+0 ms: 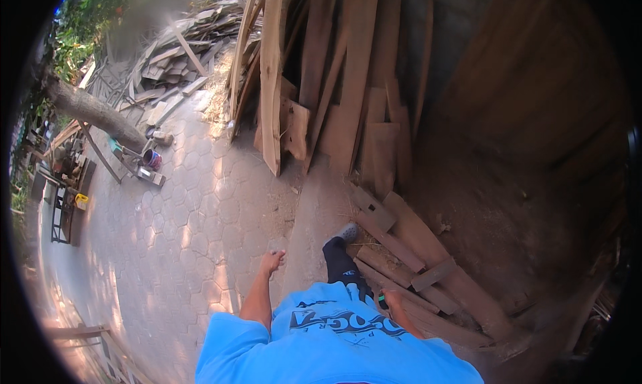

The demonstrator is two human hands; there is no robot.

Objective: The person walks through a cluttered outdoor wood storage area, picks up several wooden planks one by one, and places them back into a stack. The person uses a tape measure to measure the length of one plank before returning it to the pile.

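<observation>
My left hand (273, 260) hangs out over the paving in front of me, its fingers curled in and nothing seen in them. Close against my right side is my right hand (388, 296), with a green band at the wrist; its fingers are hidden, so I cannot tell what they do. Nearest to it are wooden boards (401, 292) lying on the ground. My foot in a grey shoe (346, 233) is forward, beside the ends of those boards.
Tall planks (271, 83) lean upright ahead. A heap of scrap wood (177, 59) lies at the far left, near a tree trunk (97, 110) and a paint bucket (152, 159). A yellow container (81, 201) sits by a dark rack (61, 213). Hexagonal paving (180, 230) covers the left.
</observation>
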